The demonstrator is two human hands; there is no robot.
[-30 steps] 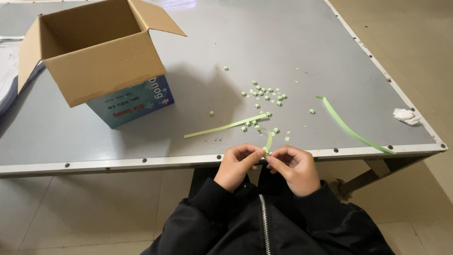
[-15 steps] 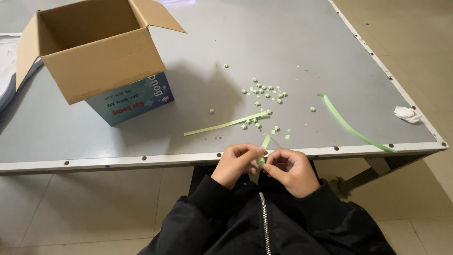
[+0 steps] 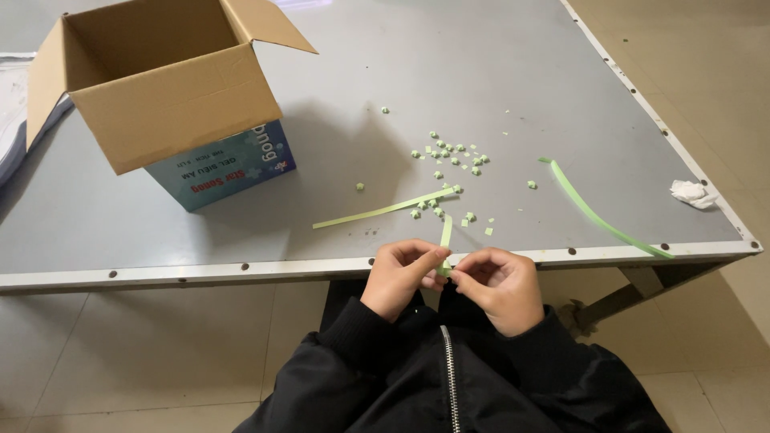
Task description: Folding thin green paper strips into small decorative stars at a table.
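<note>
My left hand and right hand pinch a thin, pale green paper strip between fingertips just off the grey table's near edge, its free end pointing up

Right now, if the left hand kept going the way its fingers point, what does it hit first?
The left hand points rightward at the right hand, almost touching. It would meet the folded end of the green paper strip pinched between them, then the right hand's fingertips. Depth looks matched, though not certain.
</note>
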